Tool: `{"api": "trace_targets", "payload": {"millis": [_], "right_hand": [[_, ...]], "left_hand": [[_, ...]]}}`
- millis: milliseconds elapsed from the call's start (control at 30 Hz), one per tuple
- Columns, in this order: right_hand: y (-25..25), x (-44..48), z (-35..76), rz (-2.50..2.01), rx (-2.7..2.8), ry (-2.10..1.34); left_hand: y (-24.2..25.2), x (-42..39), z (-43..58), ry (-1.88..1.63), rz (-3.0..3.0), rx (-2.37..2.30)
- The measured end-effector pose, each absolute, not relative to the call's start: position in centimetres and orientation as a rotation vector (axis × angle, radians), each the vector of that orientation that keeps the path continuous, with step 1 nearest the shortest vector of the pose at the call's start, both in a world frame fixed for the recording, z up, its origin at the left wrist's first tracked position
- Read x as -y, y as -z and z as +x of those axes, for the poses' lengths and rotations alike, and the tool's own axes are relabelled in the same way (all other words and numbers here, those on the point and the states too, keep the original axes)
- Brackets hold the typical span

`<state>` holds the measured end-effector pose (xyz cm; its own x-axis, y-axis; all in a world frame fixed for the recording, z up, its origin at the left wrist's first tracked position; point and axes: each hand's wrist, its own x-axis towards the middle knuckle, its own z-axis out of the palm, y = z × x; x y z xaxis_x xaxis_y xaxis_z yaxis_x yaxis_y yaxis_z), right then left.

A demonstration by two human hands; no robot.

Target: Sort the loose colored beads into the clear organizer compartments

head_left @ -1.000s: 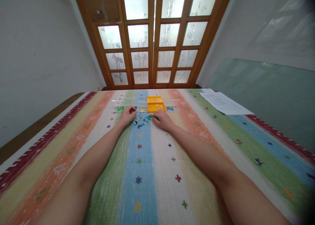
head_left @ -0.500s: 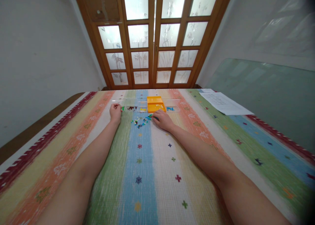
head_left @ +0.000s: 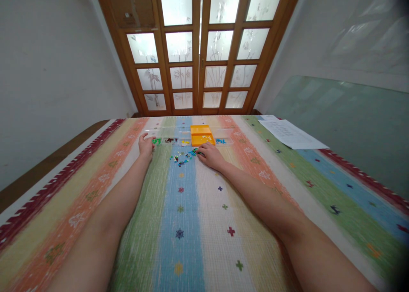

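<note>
My left hand (head_left: 146, 146) is at the left end of a clear divided tray (head_left: 228, 132), fingers apart beside the green pieces (head_left: 156, 141). My right hand (head_left: 210, 154) rests on the cloth at the right edge of a loose pile of small mixed pieces (head_left: 182, 158), its fingers bent together; what they hold, if anything, is too small to name. Dark red pieces (head_left: 171, 140), yellow pieces (head_left: 185, 143) and blue pieces (head_left: 220, 141) lie in the tray's compartments. Between the yellow and blue ones stands an open orange box (head_left: 200, 130) with white pieces in it.
White printed sheets (head_left: 287, 132) lie at the far right of the table, which a striped cloth (head_left: 188, 249) covers. Behind the table's far edge are wooden doors with glass panes (head_left: 182, 47). A greenish panel (head_left: 348, 125) stands at the right.
My left hand has shifted slightly left and its fingers have spread, so more of the green pieces shows. My right hand stays at the pile.
</note>
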<state>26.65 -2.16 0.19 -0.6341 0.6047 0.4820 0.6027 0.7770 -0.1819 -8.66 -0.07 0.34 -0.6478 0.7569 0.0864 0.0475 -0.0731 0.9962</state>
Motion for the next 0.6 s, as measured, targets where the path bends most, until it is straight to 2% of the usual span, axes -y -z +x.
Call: {"api": "trace_targets", "payload": {"millis": [367, 600], "right_hand": [[-0.1, 2.0, 26.6, -0.873, 2.487, -0.010], [0.1, 1.8, 26.6, -0.858, 2.456, -0.021]], "left_hand": [[0.2, 0.4, -7.9, -1.687, 1.238, -1.750], [0.1, 1.3, -5.8, -1.424, 1.740, -1.833]]}}
